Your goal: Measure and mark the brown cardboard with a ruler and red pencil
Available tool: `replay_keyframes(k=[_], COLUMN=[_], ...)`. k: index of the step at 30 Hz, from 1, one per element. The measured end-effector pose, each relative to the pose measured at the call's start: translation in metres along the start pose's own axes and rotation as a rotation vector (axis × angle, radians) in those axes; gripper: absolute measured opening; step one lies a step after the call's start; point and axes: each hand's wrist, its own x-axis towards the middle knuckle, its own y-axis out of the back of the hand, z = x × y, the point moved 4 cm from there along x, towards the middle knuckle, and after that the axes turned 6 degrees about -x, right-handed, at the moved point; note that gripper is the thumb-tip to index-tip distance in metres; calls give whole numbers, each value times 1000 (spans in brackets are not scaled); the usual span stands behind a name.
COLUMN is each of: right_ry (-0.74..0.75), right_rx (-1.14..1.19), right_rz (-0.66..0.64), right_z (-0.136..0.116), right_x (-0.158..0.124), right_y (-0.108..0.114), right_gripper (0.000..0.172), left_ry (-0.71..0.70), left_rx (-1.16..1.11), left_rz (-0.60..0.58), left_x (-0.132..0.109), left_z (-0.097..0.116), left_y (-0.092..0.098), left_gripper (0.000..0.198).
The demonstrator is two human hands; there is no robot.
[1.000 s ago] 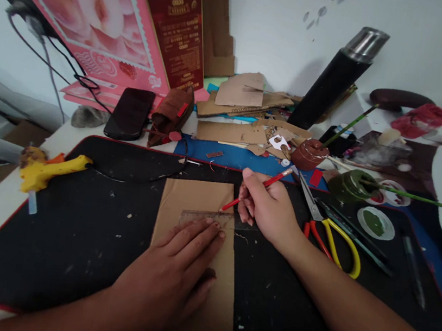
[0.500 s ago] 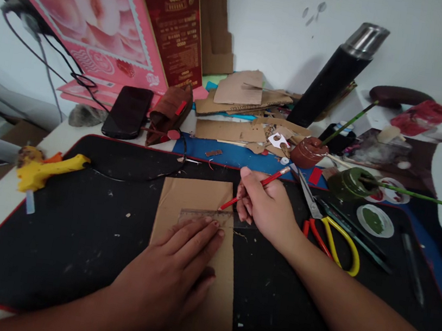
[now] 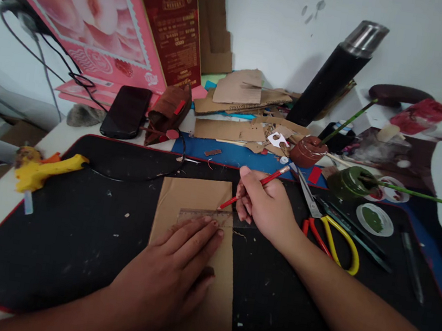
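Observation:
A rectangular piece of brown cardboard lies on the black mat. Across it lies a clear ruler, its right end reaching past the cardboard's edge. My left hand rests flat on ruler and cardboard, fingers stretched out and pointing to the upper right. In my right hand is a red pencil, gripped between thumb and fingers. The pencil's tip meets the ruler's upper edge near the cardboard's right side. Part of the ruler is covered by my left fingers.
Right of my right hand lie scissors, dark pens and a lid with green paint. Paint jars, cardboard scraps and a black thermos stand behind. A yellow glue gun and phone are left.
The camera view has shifted very slightly. Both hands, the pencil, the ruler and the cardboard keep practically the same positions.

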Motion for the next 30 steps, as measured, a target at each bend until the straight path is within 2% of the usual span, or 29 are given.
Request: replay_keyframes(k=[23,30], right_ry=[-9,-1], right_rx=[30,37], right_rz=[4,3], right_z=[1,2], right_x=[1,2], right_y=[-1,0], right_gripper=[54,54], left_ry=[-18,16], left_rx=[13,-20], left_rz=[-16,-7], left_x=[0,-1], left_z=[0,1], left_y=[0,-1], left_gripper=[49,47])
